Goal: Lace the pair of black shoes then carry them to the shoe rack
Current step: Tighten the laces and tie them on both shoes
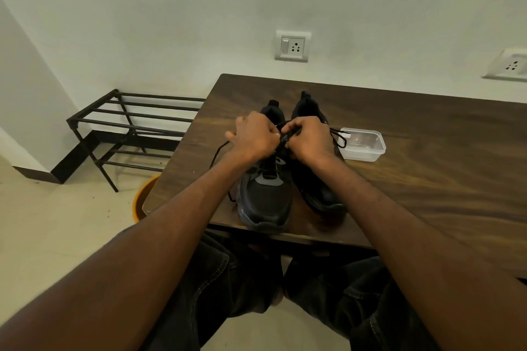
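Because both black shoes [288, 168] sit toes toward you on the worktop [427, 151], your left hand [253, 137] and right hand [308, 138] meet over the eyelets, each pinching the lace [338, 137] taut; the shoe rack [128, 128] waits left.

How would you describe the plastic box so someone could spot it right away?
Start at the brown table against the wall. Right of the two black shoes sits a small clear box, low and rectangular. It is the only see-through thing there, and a lace loop lies by its left end.
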`<control>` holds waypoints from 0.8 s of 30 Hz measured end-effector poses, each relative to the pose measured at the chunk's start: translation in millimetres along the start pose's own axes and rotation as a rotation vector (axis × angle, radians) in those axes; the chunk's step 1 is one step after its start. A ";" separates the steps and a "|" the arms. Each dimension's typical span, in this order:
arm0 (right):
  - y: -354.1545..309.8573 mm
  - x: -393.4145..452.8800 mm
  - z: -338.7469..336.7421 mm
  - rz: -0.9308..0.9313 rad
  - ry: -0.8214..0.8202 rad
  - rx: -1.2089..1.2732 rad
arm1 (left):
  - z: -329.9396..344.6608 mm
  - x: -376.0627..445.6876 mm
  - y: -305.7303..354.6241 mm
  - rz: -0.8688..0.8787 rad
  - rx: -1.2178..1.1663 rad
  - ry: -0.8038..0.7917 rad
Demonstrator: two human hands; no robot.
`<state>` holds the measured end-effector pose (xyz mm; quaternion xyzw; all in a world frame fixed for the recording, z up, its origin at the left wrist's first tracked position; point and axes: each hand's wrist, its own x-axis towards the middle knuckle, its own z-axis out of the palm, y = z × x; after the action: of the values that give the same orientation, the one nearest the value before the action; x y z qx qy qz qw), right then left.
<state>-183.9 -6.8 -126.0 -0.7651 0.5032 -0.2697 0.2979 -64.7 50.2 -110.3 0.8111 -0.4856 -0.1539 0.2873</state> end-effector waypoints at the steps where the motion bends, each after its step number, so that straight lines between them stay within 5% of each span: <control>1: 0.1 0.4 0.6 0.011 0.000 0.000 | -1.2 1.6 -1.7 0.013 -0.011 -0.036; 7: -3.0 5.5 -9.9 0.167 -0.091 0.067 | -20.4 5.5 -22.3 0.119 -0.011 -0.005; 17: -10.5 -5.1 -24.1 0.163 -0.035 0.089 | -31.4 8.8 -45.7 0.206 0.060 -0.075; 21: -5.9 -0.3 -65.6 0.279 0.393 0.300 | -35.0 8.6 -45.6 0.214 0.046 -0.075; 24: -1.4 -3.8 -75.7 0.229 0.603 0.031 | -36.7 9.3 -46.2 0.209 0.013 -0.097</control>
<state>-238.3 -16.8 -74.1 -0.5844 0.6476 -0.4565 0.1752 -8.6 70.4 -109.6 0.7496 -0.5818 -0.1592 0.2724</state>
